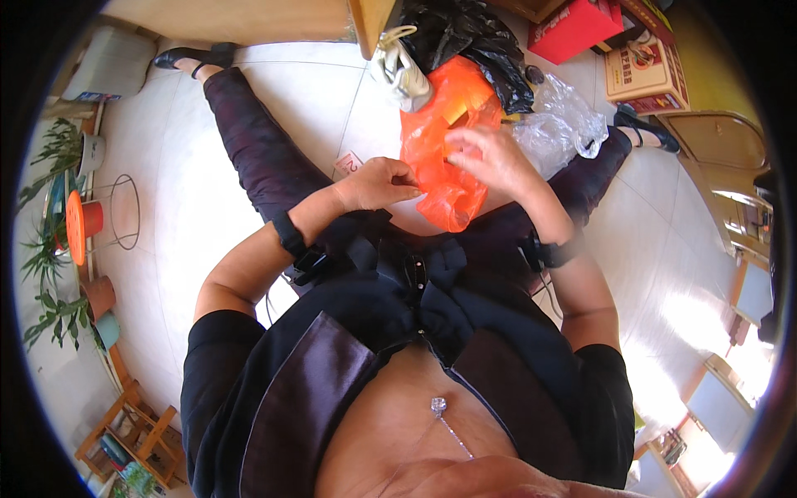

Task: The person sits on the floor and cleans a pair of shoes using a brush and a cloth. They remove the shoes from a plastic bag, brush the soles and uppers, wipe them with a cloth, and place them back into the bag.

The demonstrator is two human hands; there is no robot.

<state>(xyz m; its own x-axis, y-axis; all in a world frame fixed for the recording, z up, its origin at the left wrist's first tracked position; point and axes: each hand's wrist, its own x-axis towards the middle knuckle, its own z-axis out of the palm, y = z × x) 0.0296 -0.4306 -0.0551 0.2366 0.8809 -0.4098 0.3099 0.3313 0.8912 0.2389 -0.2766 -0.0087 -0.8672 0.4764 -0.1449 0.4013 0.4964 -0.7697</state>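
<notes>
A crumpled orange plastic bag (448, 187) lies between my spread legs, with something yellow showing through its upper part. At its left edge is my left hand (380, 183), with thumb and fingers pinched together on the bag's edge. My right hand (494, 158) hovers over the bag's right side. Its fingers are bent and a little apart, slightly blurred, and I see nothing held in them. A small card with red print (348, 163) lies on the floor beside my left hand.
Beyond the orange bag lie a light-coloured shoe (402, 75), a black plastic bag (469, 41) and a clear plastic bag (560, 120). Cardboard boxes (643, 79) and a red box (574, 31) stand at the far right. Potted plants (58, 249) and an orange-topped stool (76, 228) line the left.
</notes>
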